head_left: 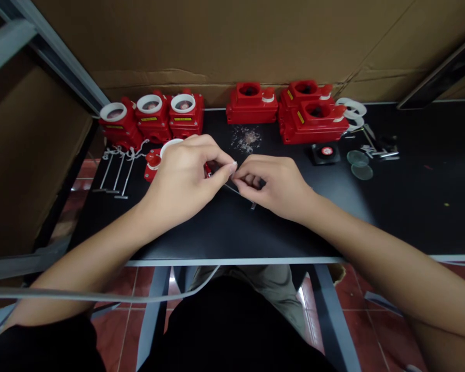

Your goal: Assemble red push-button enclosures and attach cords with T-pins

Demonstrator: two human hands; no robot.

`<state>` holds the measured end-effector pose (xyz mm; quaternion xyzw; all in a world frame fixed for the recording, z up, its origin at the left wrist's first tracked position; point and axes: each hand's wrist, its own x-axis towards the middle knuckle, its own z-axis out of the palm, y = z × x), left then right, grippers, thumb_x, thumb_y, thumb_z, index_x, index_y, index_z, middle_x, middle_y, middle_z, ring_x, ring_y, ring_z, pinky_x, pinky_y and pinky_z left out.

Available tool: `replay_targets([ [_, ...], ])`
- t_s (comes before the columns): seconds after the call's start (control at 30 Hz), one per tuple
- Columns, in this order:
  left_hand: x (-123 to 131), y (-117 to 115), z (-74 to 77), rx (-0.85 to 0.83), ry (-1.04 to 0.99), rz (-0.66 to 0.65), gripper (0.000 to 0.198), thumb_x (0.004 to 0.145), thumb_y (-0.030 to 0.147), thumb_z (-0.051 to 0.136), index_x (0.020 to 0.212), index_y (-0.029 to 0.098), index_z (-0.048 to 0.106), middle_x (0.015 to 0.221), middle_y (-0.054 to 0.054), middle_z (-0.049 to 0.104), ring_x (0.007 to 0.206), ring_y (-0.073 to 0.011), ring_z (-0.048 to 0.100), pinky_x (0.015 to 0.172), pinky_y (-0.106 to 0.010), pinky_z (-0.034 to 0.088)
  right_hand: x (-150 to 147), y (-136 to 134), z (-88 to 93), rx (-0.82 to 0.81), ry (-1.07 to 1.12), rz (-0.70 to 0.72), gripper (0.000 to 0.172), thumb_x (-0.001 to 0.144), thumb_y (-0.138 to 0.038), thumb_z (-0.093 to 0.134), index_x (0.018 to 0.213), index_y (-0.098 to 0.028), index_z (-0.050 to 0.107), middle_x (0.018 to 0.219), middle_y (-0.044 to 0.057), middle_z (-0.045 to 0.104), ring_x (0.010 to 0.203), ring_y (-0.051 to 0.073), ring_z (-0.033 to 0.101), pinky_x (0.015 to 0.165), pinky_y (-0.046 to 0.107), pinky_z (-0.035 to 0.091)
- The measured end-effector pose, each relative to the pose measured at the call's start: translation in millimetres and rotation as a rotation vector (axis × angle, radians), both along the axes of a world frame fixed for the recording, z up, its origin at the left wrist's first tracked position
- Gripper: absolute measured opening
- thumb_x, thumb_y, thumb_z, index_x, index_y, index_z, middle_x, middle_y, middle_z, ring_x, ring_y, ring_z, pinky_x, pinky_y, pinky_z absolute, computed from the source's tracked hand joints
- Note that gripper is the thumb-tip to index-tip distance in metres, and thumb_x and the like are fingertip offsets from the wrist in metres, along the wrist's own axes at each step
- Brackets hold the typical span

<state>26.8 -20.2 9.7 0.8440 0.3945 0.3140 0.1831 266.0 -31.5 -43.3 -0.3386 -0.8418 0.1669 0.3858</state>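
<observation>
My left hand [186,173] is closed in a pinch over a small red part [208,170] near the middle of the black table [225,227]. My right hand [273,186] is closed too, its fingertips meeting the left ones on a thin grey metal pin or wire [232,188] whose end sticks out below at the table. A red housing with a white ring [155,160] lies just behind my left hand, partly hidden by it.
Three red boxes with white rings [151,119] stand at the back left, three open red boxes [294,111] at the back right. Several metal T-pins with white cords [116,175] lie left. Clear discs [359,164], a small black square part [325,152], white rings [352,111] and metal bits lie right.
</observation>
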Motion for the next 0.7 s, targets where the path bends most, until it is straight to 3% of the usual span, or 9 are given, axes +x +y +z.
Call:
replay_targets([
  [0.27,-1.1,4.2,-7.3,0.064,0.085,-0.107,0.016,0.110,0.023,0.073,0.103,0.022,0.088,0.099,-0.005,0.083,0.091,-0.0230,0.077,0.091,-0.039,0.059,-3.2,-14.2,3.7,0.278,-0.080,-0.009,0.017,0.111,-0.011,0.068,0.104,-0.023,0.077,0.092,0.004,0.080,0.072,0.016,0.068,0.068,0.031,0.057],
  [0.7,-5.3,10.3,-2.2,0.048,0.164,-0.187,0.019,0.107,0.020,0.070,0.101,0.020,0.089,0.100,-0.005,0.084,0.088,-0.0217,0.077,0.089,-0.037,0.059,7.0,-11.9,16.4,0.227,-0.041,-0.062,0.017,0.108,-0.014,0.074,0.106,-0.028,0.082,0.097,0.005,0.083,0.074,0.018,0.073,0.067,0.035,0.063],
])
